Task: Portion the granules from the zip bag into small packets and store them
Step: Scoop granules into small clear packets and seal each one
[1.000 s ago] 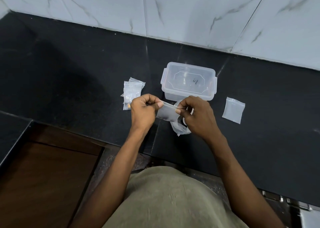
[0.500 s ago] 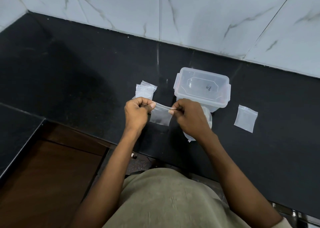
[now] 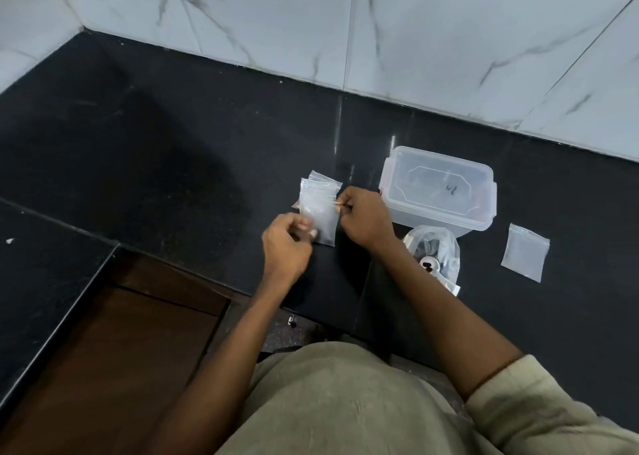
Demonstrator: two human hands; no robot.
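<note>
Both hands have carried the small packet (image 3: 320,217) off toward nine o'clock, away from the front of the clear lidded box (image 3: 438,186), and it now hangs upright instead of being stretched level between them. Only the right hand (image 3: 364,217) plainly grips it now, pinching the upper right corner at the zip strip. The left hand (image 3: 285,247) is blurred, its fingers curled just beside the packet's lower left edge; whether it touches the plastic I cannot tell.

On the black worktop (image 3: 173,150), a little stack of packets (image 3: 323,181) lies behind the held one. The zip bag (image 3: 435,252) sits crumpled at five o'clock from the hands, just in front of the box, with dark contents inside. One more flat packet (image 3: 525,252) lies apart at three o'clock.

This looks like the sealing and setting-down stage for one packet. To do it well, the zip strip should be run flat between thumb and forefinger from one corner across to the other, with the packet kept upright so the granules settle at the bottom and stay out of the seal. A light tug at the mouth would confirm closure before it joins the stack. The box lid appears closed, so it must be unclipped for storage.
</note>
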